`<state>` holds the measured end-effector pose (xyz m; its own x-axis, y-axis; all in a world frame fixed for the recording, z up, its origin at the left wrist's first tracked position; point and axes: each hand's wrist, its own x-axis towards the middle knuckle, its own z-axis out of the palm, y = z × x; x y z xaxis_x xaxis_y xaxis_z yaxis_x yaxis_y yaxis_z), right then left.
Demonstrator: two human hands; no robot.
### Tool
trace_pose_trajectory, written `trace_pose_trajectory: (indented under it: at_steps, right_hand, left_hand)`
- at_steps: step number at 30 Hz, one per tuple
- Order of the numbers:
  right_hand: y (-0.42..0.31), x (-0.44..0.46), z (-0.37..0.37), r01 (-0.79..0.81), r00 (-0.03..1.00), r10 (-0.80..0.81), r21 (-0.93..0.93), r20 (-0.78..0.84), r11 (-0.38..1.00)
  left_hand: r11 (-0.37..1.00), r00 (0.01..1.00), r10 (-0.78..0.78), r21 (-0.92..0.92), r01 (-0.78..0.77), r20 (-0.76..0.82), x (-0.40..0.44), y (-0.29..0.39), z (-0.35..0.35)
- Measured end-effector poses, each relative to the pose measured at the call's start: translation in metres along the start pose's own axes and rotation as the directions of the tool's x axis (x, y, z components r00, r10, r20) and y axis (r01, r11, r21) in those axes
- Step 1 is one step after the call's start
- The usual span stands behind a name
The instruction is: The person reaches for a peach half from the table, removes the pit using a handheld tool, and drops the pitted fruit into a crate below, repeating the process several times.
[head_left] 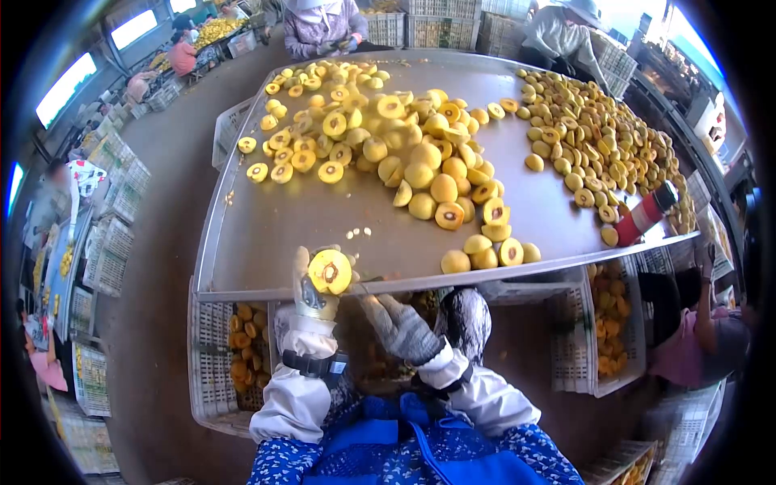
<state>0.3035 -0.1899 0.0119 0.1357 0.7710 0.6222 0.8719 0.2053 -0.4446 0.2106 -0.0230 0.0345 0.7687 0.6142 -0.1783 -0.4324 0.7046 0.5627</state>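
Observation:
My left hand (311, 295), in a pale glove, is closed around a yellow peach half (330, 272) at the near edge of the metal table (275, 234). The peach's cut face is turned up, with a hollow at its centre. Beside it, my right hand (404, 327), in a grey glove, is just off the table edge with its fingers drawn together. A thin dark shape shows near those fingertips, too small to name. Just beyond the left hand are small pale scraps (358, 234). A large pile of peach halves (428, 162) spreads over the table's middle.
Another heap of peach halves (598, 137) covers the right side, with a red and black bottle (647, 214) at its near edge. Crates of peach pieces (212, 356) (574, 335) stand below the table. Co-workers (323, 28) (566, 36) are at the far side.

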Motion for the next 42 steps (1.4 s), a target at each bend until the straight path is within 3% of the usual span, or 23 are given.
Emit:
trace_pose_trajectory:
  at_steps: [1, 2, 3, 7, 11, 14, 15, 18, 21, 22, 24, 25, 28, 29, 32, 35, 42]
  right_hand:
    - [-0.004, 0.007, 0.0, -0.02, 1.0, 0.024, 0.177, -0.02, 0.984]
    - [-0.015, 0.012, -0.005, -0.337, 0.941, 0.308, 0.466, 0.14, 0.818]
    - [-0.016, 0.014, -0.003, -0.337, 0.941, 0.302, 0.448, 0.15, 0.828]
    - [-0.015, 0.009, 0.012, -0.244, 0.969, 0.229, 0.241, 0.09, 0.939]
    - [-0.025, 0.004, 0.017, -0.246, 0.963, 0.235, 0.076, 0.133, 0.966]
    - [-0.04, 0.004, 0.017, -0.51, 0.839, 0.501, -0.016, 0.213, 0.86]
    - [-0.036, -0.002, 0.025, -0.473, 0.848, 0.469, -0.047, 0.246, 0.88]
    - [-0.033, -0.01, 0.033, -0.577, 0.779, 0.565, -0.041, 0.272, 0.815]
    - [-0.035, -0.014, 0.025, -0.402, 0.909, 0.393, 0.046, 0.142, 0.914]
    - [-0.034, -0.016, 0.027, -0.442, 0.897, 0.427, 0.279, 0.116, 0.852]
    - [-0.031, -0.02, 0.035, -0.422, 0.857, 0.507, 0.687, 0.09, 0.592]
    - [-0.038, -0.013, 0.014, -0.376, 0.901, 0.433, 0.571, 0.041, 0.729]
    - [-0.039, -0.007, -0.007, -0.662, 0.654, 0.543, 0.745, 0.526, 0.075]
    - [-0.041, -0.003, -0.013, -0.692, 0.622, 0.555, 0.719, 0.553, 0.059]
    - [-0.023, -0.023, 0.013, -0.466, 0.874, 0.438, 0.624, 0.211, 0.627]
    - [-0.014, -0.031, 0.017, -0.222, 0.972, 0.201, 0.193, 0.124, 0.956]
    - [-0.016, -0.034, 0.016, -0.305, 0.952, 0.287, 0.372, 0.106, 0.877]
  left_hand:
    - [0.995, 0.998, 0.066, 0.072, -0.065, -0.014, -0.001, -0.008, -0.007]
    - [0.981, 0.991, 0.136, 0.144, -0.132, -0.02, -0.003, -0.014, -0.01]
    - [0.954, 0.983, 0.182, 0.242, -0.178, 0.004, -0.015, -0.015, 0.002]
    - [0.944, 0.973, 0.225, 0.26, -0.204, -0.051, -0.026, -0.027, -0.003]
    - [0.97, 0.958, 0.227, 0.125, -0.207, -0.173, -0.034, -0.035, -0.004]
    - [0.946, 0.926, 0.301, 0.189, -0.262, -0.226, -0.043, -0.044, 0.007]
    - [0.934, 0.91, 0.331, 0.221, -0.28, -0.249, -0.041, -0.046, 0.007]
    - [0.913, 0.868, 0.391, 0.252, -0.322, -0.306, -0.04, -0.055, 0.011]
    - [0.891, 0.845, 0.435, 0.284, -0.354, -0.312, -0.033, -0.065, 0.006]
    - [0.89, 0.843, 0.437, 0.286, -0.356, -0.312, -0.034, -0.067, 0.009]
    - [0.891, 0.847, 0.434, 0.285, -0.353, -0.306, -0.036, -0.069, 0.015]
    - [0.892, 0.853, 0.43, 0.284, -0.351, -0.297, -0.036, -0.069, 0.017]
    - [0.901, 0.883, 0.392, 0.3, -0.312, -0.257, -0.04, -0.067, 0.022]
    - [0.904, 0.895, 0.375, 0.309, -0.295, -0.241, -0.04, -0.066, 0.022]
    - [0.851, 0.851, 0.47, 0.378, -0.365, -0.234, -0.032, -0.076, 0.015]
    - [0.905, 0.882, 0.352, 0.354, -0.236, -0.312, -0.035, -0.075, 0.016]
    - [0.797, 0.792, 0.516, 0.521, -0.304, -0.327, -0.032, -0.085, 0.024]
